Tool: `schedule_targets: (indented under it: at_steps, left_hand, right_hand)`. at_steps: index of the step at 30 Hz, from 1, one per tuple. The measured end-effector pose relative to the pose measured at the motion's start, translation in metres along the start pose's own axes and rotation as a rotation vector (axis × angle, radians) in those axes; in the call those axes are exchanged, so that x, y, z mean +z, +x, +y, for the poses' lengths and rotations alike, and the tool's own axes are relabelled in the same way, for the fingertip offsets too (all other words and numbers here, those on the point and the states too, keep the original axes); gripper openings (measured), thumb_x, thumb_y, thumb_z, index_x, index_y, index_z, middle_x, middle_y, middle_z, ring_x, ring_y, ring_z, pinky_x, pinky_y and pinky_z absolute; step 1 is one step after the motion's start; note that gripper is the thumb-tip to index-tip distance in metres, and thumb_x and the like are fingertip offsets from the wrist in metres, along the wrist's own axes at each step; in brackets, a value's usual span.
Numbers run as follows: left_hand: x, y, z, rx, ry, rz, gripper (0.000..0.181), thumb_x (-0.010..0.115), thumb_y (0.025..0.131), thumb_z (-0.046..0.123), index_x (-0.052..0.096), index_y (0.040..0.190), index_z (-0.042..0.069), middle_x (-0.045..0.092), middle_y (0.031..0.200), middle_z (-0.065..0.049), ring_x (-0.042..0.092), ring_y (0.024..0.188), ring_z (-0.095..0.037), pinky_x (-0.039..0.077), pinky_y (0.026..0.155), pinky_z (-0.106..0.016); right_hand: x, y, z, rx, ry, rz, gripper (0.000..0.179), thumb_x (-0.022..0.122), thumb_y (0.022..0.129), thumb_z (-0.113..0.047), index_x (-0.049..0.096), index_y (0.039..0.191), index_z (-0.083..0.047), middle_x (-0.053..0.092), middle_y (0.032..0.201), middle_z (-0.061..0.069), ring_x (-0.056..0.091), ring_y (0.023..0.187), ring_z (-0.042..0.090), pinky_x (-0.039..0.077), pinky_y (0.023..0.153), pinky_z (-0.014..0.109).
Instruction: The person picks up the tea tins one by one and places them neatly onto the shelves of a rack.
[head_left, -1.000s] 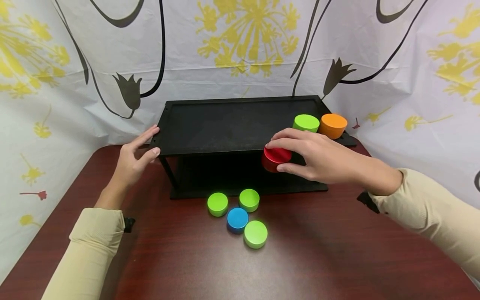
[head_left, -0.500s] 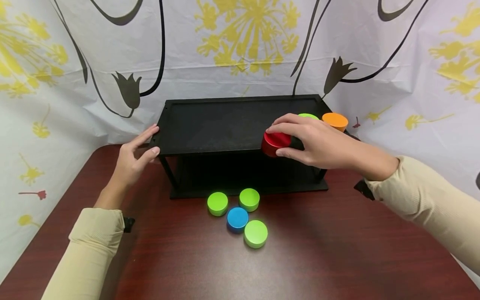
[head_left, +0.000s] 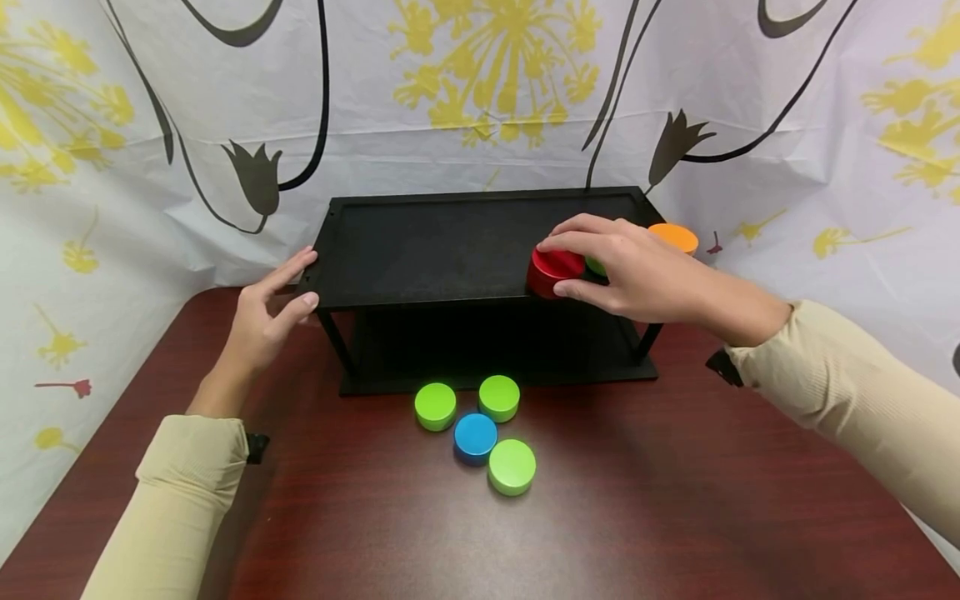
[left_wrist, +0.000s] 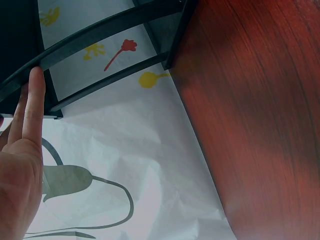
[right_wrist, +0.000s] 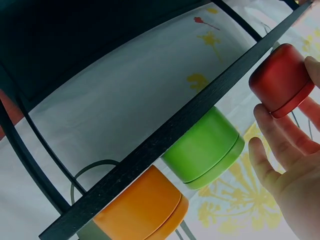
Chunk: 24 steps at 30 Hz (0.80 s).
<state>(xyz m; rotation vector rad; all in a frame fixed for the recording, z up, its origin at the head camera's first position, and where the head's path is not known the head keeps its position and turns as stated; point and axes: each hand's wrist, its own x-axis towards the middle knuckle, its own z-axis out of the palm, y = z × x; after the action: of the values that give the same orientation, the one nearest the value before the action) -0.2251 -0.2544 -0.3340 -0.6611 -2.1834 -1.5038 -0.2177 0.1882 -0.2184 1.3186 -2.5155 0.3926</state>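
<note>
My right hand (head_left: 630,265) grips a red round lidded container (head_left: 555,272) at the front edge of the black shelf's top (head_left: 442,250), fingers over its lid and thumb at the near side. Beside it on the shelf top stand a green container (right_wrist: 204,148) and an orange container (right_wrist: 145,205); in the head view my hand hides most of the green one. My left hand (head_left: 262,321) touches the left end of the shelf with its fingers extended. The left wrist view shows those fingers (left_wrist: 34,107) against the shelf's black edge.
In front of the shelf, on the dark red wooden table (head_left: 360,517), several containers sit close together: a blue one (head_left: 475,438) among green ones (head_left: 512,467). Below the top lies a lower black shelf board (head_left: 480,350). A white patterned curtain (head_left: 450,108) hangs behind and at the sides.
My right hand has raised the red container from in front of the shelf's opening to the front edge of its top. My left hand stays at the shelf's left end.
</note>
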Motion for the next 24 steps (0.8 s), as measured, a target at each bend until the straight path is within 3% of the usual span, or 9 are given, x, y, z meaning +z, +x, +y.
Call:
schedule_targets:
  at_steps: [14, 24]
  left_hand:
    - [0.0, -0.001, 0.0, 0.003, -0.014, 0.001, 0.05, 0.059, 0.092, 0.0, 0.057, 0.142, 0.009, 0.049, 0.149, -0.009, 0.063, 0.107, -0.003, 0.054, 0.068, -0.015]
    - [-0.001, 0.0, -0.001, 0.008, -0.013, 0.004, 0.05, 0.06, 0.092, 0.0, 0.057, 0.141, 0.009, 0.05, 0.149, -0.009, 0.062, 0.108, -0.003, 0.054, 0.067, -0.015]
  right_hand:
    - [0.0, 0.004, 0.011, 0.056, -0.026, 0.002, 0.043, 0.077, 0.088, -0.019, 0.065, 0.127, -0.005, 0.061, 0.124, 0.01, 0.061, 0.087, 0.018, 0.049, 0.077, 0.037]
    - [0.0, 0.007, 0.017, 0.106, -0.026, -0.021, 0.042, 0.075, 0.09, -0.018, 0.065, 0.129, -0.005, 0.061, 0.125, 0.011, 0.061, 0.092, 0.023, 0.044, 0.086, 0.047]
